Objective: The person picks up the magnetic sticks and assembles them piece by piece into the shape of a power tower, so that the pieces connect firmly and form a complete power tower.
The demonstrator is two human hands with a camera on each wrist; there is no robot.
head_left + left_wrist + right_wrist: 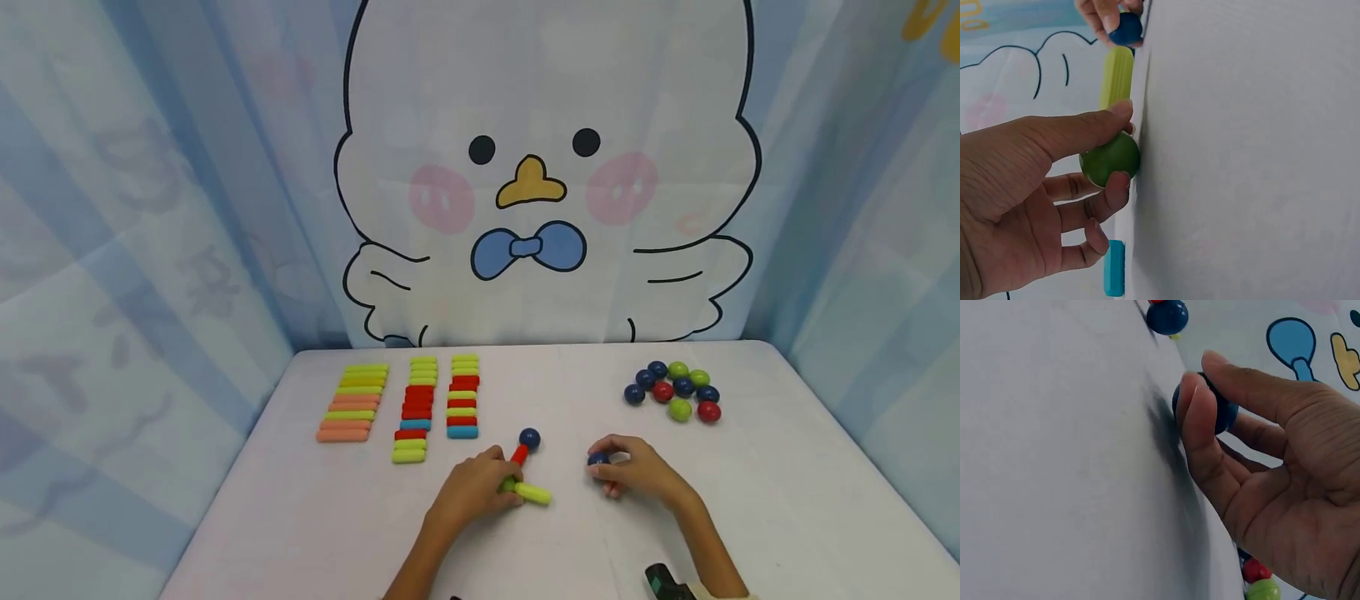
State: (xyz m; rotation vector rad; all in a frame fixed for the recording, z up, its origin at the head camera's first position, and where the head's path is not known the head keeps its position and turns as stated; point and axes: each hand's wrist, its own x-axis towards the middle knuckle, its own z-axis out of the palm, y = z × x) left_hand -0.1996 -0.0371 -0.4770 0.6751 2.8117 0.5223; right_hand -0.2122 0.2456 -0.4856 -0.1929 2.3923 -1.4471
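My left hand (501,482) pinches a green ball (1110,159) on the white table (750,517), thumb on one side and a finger on the other. A yellow-green stick (536,495) points right from that ball. A red stick (519,454) runs up from it to a dark blue ball (529,438). To the right, my right hand (604,468) grips another dark blue ball (1222,414) against the table top. Something red shows under that hand's fingers, too hidden to name.
Three columns of short sticks (417,408) in yellow-green, red, orange and blue lie at the back left. A cluster of blue, green and red balls (675,390) sits at the back right. A cartoon duck curtain (540,167) closes the table's far edge.
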